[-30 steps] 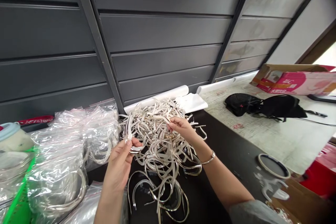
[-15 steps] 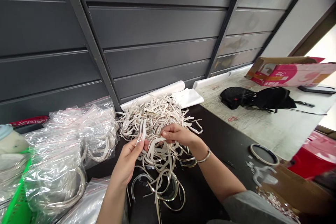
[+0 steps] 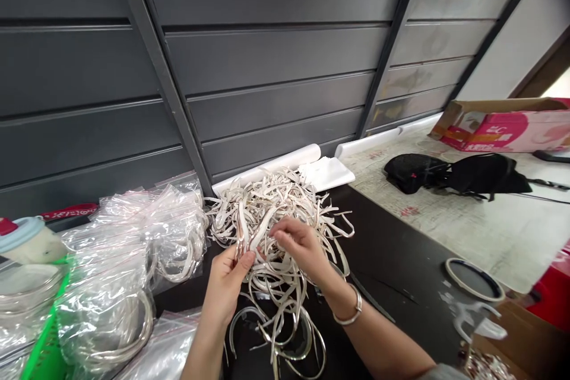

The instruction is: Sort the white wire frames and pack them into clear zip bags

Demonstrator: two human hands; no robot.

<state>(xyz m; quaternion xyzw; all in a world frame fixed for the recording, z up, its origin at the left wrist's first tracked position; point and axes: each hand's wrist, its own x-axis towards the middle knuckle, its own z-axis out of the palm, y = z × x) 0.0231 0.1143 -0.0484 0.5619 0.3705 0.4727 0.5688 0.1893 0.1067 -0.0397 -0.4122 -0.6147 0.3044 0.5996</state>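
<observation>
A tangled heap of silver curved headband strips [image 3: 285, 202] lies on the black tabletop [image 3: 392, 261] against the grey wall. My left hand [image 3: 225, 285] is closed on a small bunch of these strips [image 3: 243, 228], held upright above the heap's near side. My right hand [image 3: 298, 246], with a silver bangle on its wrist, pinches one strip [image 3: 262, 231] right beside that bunch, fingers bent together. More loose strips [image 3: 276, 332] lie below my wrists.
Clear plastic bags holding silver bands [image 3: 120, 261] are piled at the left, by a green basket [image 3: 44, 356] and a lidded jar [image 3: 27, 243]. A white paper sheet [image 3: 327, 172], black fabric [image 3: 449, 172], a pink cardboard box [image 3: 503, 127] and a round lid [image 3: 474, 279] lie to the right.
My right hand came back from the heap toward my left hand, bringing a strip to the bunch. The bunch in my left hand now stands more upright.
</observation>
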